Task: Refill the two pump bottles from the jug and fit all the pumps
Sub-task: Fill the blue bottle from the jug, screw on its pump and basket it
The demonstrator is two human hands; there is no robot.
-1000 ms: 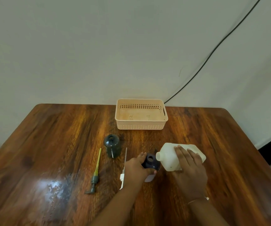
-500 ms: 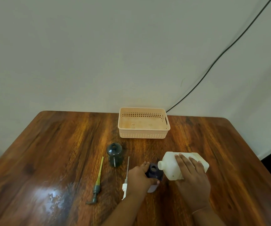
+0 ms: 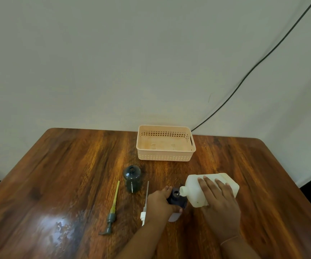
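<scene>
Jug (image 3: 194, 193) spout lowered to bottle (image 3: 177, 198) mouth, right fingers (image 3: 209, 186) clasp jug, left fingers (image 3: 166, 190) bottle

On my feed both forearms show bare down to the lower edge. The left hand (image 3: 160, 200) and right hand (image 3: 220, 199) are bare too. A thin, pale band (image 3: 230, 238) circles the right wrist.

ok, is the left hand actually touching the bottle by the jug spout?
Touching. Head view: left hand wraps the dark bottle beside the jug, fingers curled round the bottle's body, no gap.
</scene>
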